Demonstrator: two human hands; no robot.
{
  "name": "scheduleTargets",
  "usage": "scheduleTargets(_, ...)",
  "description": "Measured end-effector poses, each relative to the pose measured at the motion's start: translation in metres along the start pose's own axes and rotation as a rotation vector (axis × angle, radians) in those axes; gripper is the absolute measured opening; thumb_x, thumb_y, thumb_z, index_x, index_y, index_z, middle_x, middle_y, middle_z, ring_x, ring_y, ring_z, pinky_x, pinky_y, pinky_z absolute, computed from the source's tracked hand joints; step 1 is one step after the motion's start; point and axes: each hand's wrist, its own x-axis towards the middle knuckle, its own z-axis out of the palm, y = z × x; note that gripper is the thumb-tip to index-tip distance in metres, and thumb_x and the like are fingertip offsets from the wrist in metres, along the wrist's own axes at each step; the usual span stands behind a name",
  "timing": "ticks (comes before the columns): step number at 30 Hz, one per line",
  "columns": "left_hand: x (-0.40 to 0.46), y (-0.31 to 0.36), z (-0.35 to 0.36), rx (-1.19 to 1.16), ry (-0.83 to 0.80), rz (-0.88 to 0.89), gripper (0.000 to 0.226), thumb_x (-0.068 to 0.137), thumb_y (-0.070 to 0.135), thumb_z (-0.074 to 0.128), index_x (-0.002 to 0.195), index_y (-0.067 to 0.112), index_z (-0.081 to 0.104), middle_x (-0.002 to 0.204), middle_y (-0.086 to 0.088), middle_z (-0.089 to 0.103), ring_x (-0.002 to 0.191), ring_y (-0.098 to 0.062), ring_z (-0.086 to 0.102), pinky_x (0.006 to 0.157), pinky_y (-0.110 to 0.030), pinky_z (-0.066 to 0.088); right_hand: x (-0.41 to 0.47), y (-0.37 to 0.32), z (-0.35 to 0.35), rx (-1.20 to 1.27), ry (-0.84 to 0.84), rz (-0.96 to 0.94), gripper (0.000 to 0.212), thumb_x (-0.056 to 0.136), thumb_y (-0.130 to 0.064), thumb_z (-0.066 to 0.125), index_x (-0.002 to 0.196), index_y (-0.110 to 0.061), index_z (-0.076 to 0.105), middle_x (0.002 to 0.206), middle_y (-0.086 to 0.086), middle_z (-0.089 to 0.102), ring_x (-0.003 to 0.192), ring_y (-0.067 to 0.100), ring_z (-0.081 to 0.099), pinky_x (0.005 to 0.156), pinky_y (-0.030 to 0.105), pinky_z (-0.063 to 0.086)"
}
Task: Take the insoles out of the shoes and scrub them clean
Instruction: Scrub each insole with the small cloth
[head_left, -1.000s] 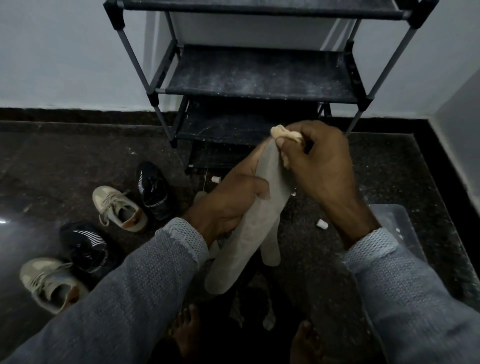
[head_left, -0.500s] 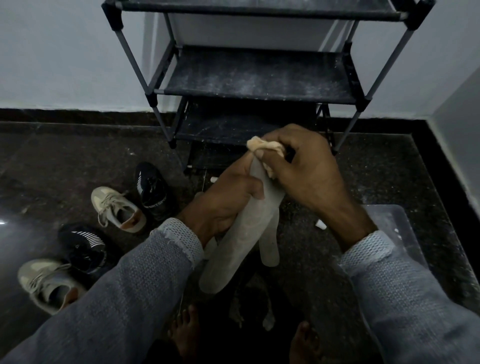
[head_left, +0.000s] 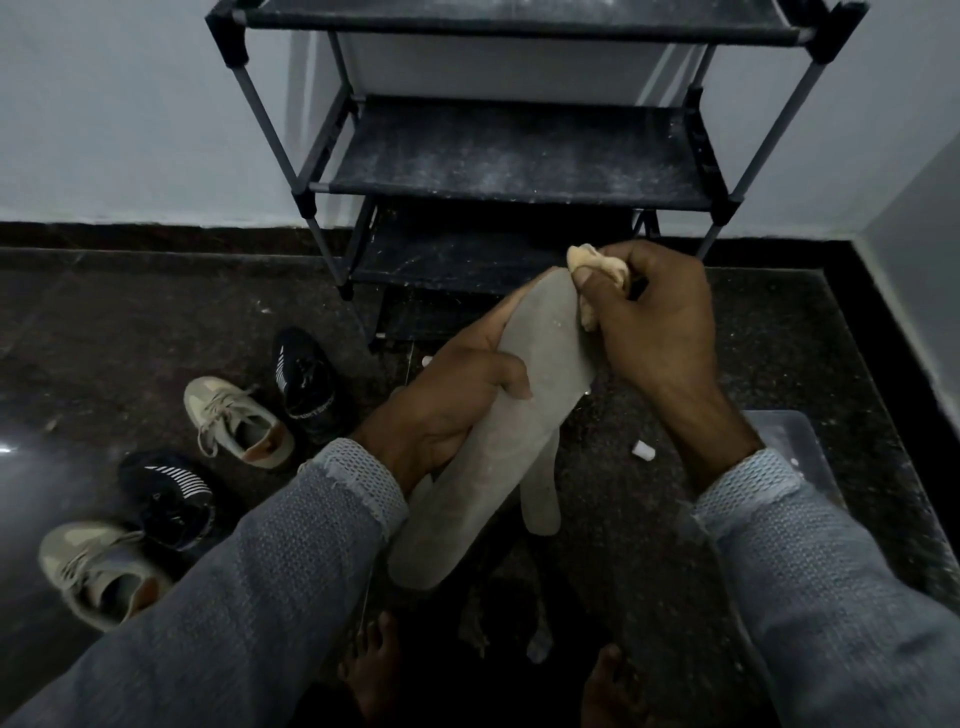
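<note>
A long grey insole (head_left: 498, 441) slants from lower left to upper right in mid-air. My left hand (head_left: 452, 400) grips it around the middle, thumb across its top face. My right hand (head_left: 654, 332) holds a crumpled beige cloth (head_left: 597, 265) and presses it on the insole's upper right tip. A second grey insole (head_left: 543, 488) hangs behind the first. On the floor at the left stand two beige sneakers (head_left: 236, 423) (head_left: 96, 574) and two black shoes (head_left: 306, 384) (head_left: 171, 499).
A black shoe rack (head_left: 514, 150) with dusty shelves stands against the white wall ahead. A clear plastic lid or tray (head_left: 800, 452) lies on the dark floor at the right. A small white scrap (head_left: 642, 450) lies nearby. My bare feet (head_left: 374, 670) are below.
My right hand with the cloth slid down along the insole, then back up to its tip. The left hand kept its grip.
</note>
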Motion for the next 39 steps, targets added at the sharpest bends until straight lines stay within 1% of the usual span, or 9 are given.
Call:
scheduleTargets(3,0.001,0.0,0.0,-0.083,0.012,-0.002,0.083,0.065,-0.015,0.042,0.139,0.024,0.039,0.128,-0.004,0.059,0.115,-0.021,0.059,0.088,-0.03,0.053,-0.006,-0.003,0.003,0.013,-0.063,-0.037,0.007,0.088,-0.017,0.066,0.093,-0.016,0.071,0.081,-0.013,0.065,0.072,-0.006,0.059,0.063,0.006,0.044)
scheduleTargets(7,0.0,-0.002,-0.002,-0.163,0.049,-0.042,0.072,0.072,-0.025,0.035,0.139,-0.001,0.038,0.093,-0.008,0.067,0.083,-0.014,0.068,0.068,-0.023,0.055,-0.019,-0.014,0.01,-0.072,-0.318,-0.284,0.013,0.085,-0.014,0.068,0.097,-0.011,0.072,0.09,-0.009,0.063,0.078,-0.001,0.056,0.072,0.005,0.042)
scheduleTargets(9,-0.002,-0.001,-0.003,-0.178,0.051,-0.04,0.071,0.075,-0.026,0.032,0.141,0.001,0.037,0.1,-0.012,0.065,0.086,-0.016,0.068,0.071,-0.024,0.056,-0.018,-0.014,0.011,-0.142,-0.325,-0.318,0.013,0.086,-0.015,0.067,0.096,-0.01,0.073,0.091,-0.002,0.066,0.081,0.004,0.057,0.071,0.008,0.041)
scheduleTargets(14,-0.002,0.004,-0.001,-0.093,0.103,-0.053,0.07,0.069,-0.016,0.045,0.131,0.016,0.049,0.113,-0.012,0.064,0.095,-0.023,0.064,0.074,-0.033,0.056,-0.01,0.001,0.001,-0.204,-0.074,-0.129,0.012,0.089,-0.019,0.066,0.096,-0.012,0.072,0.09,0.0,0.067,0.08,0.01,0.06,0.071,0.022,0.047)
scheduleTargets(17,-0.002,0.003,-0.001,-0.157,0.078,-0.035,0.061,0.066,-0.015,0.044,0.118,0.015,0.057,0.104,-0.014,0.065,0.092,-0.023,0.064,0.074,-0.031,0.055,-0.015,-0.008,0.002,-0.118,-0.272,-0.248,0.011,0.086,-0.017,0.068,0.096,-0.013,0.072,0.088,-0.01,0.064,0.078,0.0,0.057,0.071,0.01,0.044)
scheduleTargets(19,-0.003,0.002,-0.002,-0.18,0.098,-0.044,0.063,0.072,-0.022,0.039,0.125,0.009,0.053,0.099,-0.012,0.066,0.089,-0.02,0.065,0.074,-0.028,0.055,-0.019,-0.014,0.007,-0.128,-0.421,-0.334,0.013,0.086,-0.016,0.067,0.096,-0.011,0.073,0.09,-0.004,0.067,0.08,0.003,0.059,0.071,0.012,0.045)
scheduleTargets(26,-0.003,0.005,0.001,-0.101,0.12,-0.046,0.065,0.076,-0.022,0.035,0.126,0.018,0.052,0.114,-0.015,0.063,0.096,-0.025,0.063,0.072,-0.033,0.056,-0.011,0.0,0.001,-0.181,-0.056,-0.127,0.012,0.089,-0.022,0.067,0.092,-0.012,0.073,0.086,0.001,0.068,0.077,0.011,0.06,0.07,0.024,0.047)
scheduleTargets(32,-0.005,0.004,0.001,-0.221,0.12,-0.04,0.058,0.076,-0.025,0.033,0.114,0.011,0.058,0.099,-0.016,0.063,0.09,-0.023,0.063,0.076,-0.028,0.054,-0.019,-0.014,0.009,-0.111,-0.428,-0.322,0.013,0.086,-0.016,0.068,0.097,-0.012,0.073,0.09,-0.004,0.067,0.08,0.004,0.06,0.071,0.015,0.047)
scheduleTargets(39,-0.004,0.004,0.004,-0.105,0.132,-0.064,0.065,0.076,-0.022,0.036,0.13,0.012,0.051,0.116,-0.017,0.063,0.1,-0.03,0.062,0.074,-0.036,0.056,-0.007,0.002,0.0,-0.134,-0.032,-0.117,0.011,0.089,-0.022,0.066,0.093,-0.014,0.072,0.086,0.0,0.067,0.077,0.011,0.061,0.072,0.032,0.052)
